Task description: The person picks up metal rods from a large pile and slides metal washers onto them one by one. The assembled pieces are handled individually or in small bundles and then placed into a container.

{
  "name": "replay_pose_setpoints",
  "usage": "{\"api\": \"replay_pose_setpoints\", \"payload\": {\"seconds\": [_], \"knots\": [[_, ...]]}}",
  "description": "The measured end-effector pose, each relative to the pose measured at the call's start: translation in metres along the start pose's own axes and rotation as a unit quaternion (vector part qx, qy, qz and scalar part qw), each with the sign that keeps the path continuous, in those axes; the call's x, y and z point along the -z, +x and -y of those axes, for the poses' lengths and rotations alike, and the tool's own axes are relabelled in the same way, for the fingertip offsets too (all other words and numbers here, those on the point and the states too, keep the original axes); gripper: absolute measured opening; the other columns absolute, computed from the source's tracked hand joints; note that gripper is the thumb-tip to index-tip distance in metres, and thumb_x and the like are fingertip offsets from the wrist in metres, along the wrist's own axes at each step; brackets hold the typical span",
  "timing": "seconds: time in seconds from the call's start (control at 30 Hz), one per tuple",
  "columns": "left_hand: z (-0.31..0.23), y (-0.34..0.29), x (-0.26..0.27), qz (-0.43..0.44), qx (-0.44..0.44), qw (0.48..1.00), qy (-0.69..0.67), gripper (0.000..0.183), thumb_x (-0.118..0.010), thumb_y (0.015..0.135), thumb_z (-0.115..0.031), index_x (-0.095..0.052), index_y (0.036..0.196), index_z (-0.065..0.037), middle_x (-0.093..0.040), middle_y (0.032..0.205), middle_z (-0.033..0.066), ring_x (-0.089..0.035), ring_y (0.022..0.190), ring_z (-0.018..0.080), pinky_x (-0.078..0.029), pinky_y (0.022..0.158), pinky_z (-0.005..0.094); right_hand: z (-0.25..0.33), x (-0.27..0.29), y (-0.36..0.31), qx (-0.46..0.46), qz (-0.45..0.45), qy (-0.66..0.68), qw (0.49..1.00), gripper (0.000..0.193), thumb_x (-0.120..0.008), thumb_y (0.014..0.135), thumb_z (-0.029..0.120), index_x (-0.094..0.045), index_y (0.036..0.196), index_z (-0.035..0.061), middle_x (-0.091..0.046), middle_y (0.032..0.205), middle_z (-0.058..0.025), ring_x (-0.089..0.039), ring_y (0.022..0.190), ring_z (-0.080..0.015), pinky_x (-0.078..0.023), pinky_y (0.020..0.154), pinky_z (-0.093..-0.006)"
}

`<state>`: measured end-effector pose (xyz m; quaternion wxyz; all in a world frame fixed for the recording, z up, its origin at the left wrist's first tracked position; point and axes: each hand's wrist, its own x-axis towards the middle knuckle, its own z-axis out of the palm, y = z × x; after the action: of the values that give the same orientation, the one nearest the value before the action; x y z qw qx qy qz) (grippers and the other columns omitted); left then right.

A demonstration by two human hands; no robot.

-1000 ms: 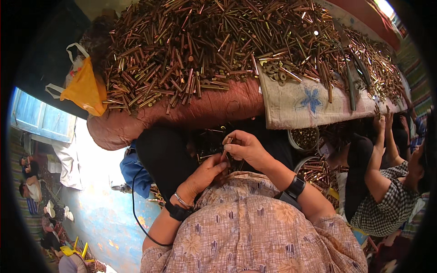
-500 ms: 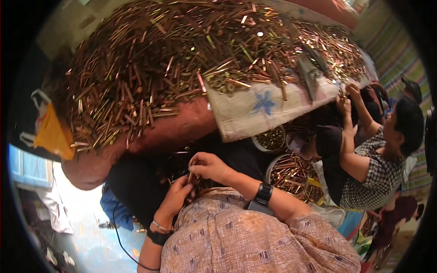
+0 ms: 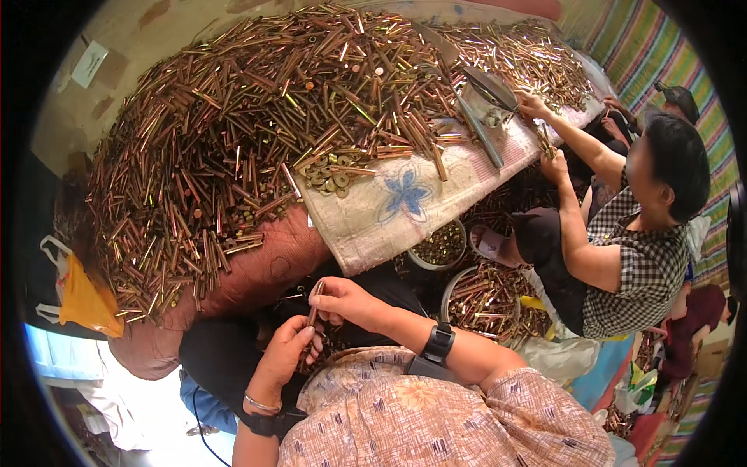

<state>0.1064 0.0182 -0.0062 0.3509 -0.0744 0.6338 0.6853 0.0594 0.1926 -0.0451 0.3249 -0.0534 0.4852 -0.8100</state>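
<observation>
Head view looks down on a big heap of thin brass tubes [image 3: 257, 148] piled on the tabletop [image 3: 257, 272], which has a reddish cover. The person's right hand [image 3: 346, 300] holds one brass tube [image 3: 314, 302] upright, with its fingers clamped on the top part. The left hand [image 3: 289, 350] is just below, and its fingers are closed around the lower end of the same tube. A moment ago both hands were bunched close together over the lap; now the tube stands up clear between them, so it looks like this piece is being checked or fitted by hand. The camera has also swung, so more of the heap shows now. A pale cloth with a blue flower [image 3: 405, 194] lies over the tabletop edge, with some small round brass bits [image 3: 331, 175] on it. Two bowls of brass pieces [image 3: 440, 245] sit below the cloth. A co-worker in a checked shirt [image 3: 638, 272] reaches into the far side of the heap. An orange bag [image 3: 82, 300] hangs at the left.
</observation>
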Motion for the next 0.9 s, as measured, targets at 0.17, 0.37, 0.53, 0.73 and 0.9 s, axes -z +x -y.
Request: {"api": "replay_pose_setpoints", "payload": {"seconds": [0.17, 0.37, 0.53, 0.73, 0.9], "knots": [[-0.005, 0.023, -0.010, -0.023, -0.030, 0.999, -0.038, 0.017, -0.043, 0.091, -0.017, -0.048, 0.100, -0.004, -0.055, 0.078, 0.0034, -0.052, 0.064, 0.0098, -0.044, 0.055, 0.0212, 0.004, 0.010, 0.000, 0.037, -0.017, 0.011, 0.999, 0.016, -0.057, 0.085, 0.019, -0.052, 0.090, 0.0042, -0.053, 0.073, -0.0018, -0.044, 0.055, -0.0062, -0.035, 0.048, -0.0193], [-0.006, 0.031, -0.014, -0.075, -0.020, 0.992, -0.097, 0.018, -0.050, 0.088, -0.018, -0.051, 0.098, -0.003, -0.057, 0.077, 0.0051, -0.056, 0.064, 0.0112, -0.048, 0.056, 0.0233, 0.017, 0.016, -0.008, 0.060, -0.082, -0.186, 0.977, 0.016, -0.056, 0.082, 0.014, -0.058, 0.092, 0.0017, -0.054, 0.074, 0.0005, -0.048, 0.065, -0.0067, -0.041, 0.058, -0.0221], [-0.013, 0.015, 0.003, -0.091, -0.069, 0.992, -0.051, 0.016, -0.043, 0.090, -0.018, -0.050, 0.095, -0.004, -0.051, 0.067, -0.0005, -0.044, 0.055, 0.0056, -0.035, 0.046, 0.0181, 0.042, 0.042, 0.006, 0.225, -0.225, -0.425, 0.848, 0.010, -0.052, 0.078, 0.001, -0.053, 0.087, -0.0004, -0.052, 0.076, -0.0074, -0.052, 0.073, -0.0155, -0.042, 0.068, -0.0268], [-0.015, -0.030, 0.040, -0.193, -0.159, 0.963, -0.098, 0.015, -0.041, 0.091, -0.015, -0.049, 0.096, -0.004, -0.045, 0.065, -0.0006, -0.038, 0.054, 0.0054, -0.030, 0.046, 0.0183, 0.063, 0.032, 0.065, 0.330, -0.200, -0.667, 0.637, 0.011, -0.053, 0.078, 0.006, -0.053, 0.088, 0.0033, -0.053, 0.083, -0.0152, -0.053, 0.074, -0.0340, -0.043, 0.065, -0.0389], [-0.024, -0.085, 0.078, -0.276, -0.245, 0.907, -0.202, 0.017, -0.038, 0.092, -0.014, -0.047, 0.102, -0.003, -0.044, 0.066, 0.0000, -0.037, 0.055, 0.0070, -0.032, 0.047, 0.0189, 0.047, 0.035, 0.103, 0.265, -0.235, -0.750, 0.559, 0.015, -0.051, 0.081, 0.015, -0.054, 0.093, 0.0073, -0.055, 0.087, -0.0134, -0.055, 0.077, -0.0346, -0.044, 0.064, -0.0425]]}}
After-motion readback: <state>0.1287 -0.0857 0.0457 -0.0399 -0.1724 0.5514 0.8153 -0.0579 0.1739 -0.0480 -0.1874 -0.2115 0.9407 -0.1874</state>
